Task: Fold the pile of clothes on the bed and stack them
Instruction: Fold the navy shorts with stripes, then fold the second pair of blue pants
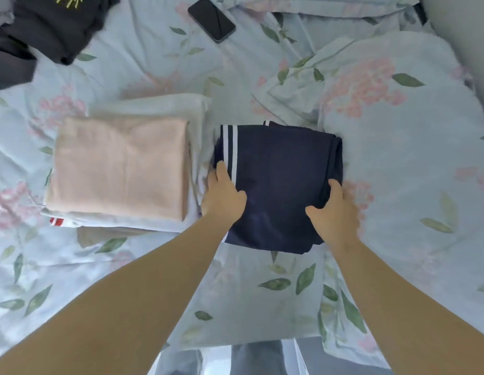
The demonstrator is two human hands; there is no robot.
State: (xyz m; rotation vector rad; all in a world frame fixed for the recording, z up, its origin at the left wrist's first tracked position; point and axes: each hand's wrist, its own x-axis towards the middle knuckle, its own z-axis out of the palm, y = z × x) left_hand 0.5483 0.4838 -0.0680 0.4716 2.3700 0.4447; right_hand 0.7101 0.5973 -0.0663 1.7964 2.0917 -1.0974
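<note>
Fingers (337, 186) grip navy garment (278, 171) | left hand (223, 197), right hand (335, 209) outstretched, flanking

stack (119, 169) left of folded garment (278, 185) | phone (211, 19) behind | unfolded pile (54, 25) behind stack

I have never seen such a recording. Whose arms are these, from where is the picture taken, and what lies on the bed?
There is no machine here. The single picture comes from a camera worn on a person's head, looking down, so both bare arms are that person's own. The left hand and the right hand grip the two sides of a folded navy garment with white stripes. Left of it stands a stack of folded clothes, a peach piece on top. At the far left lies a heap of dark clothes, and further back a black phone. A flowered bed sheet lies under everything.
</note>
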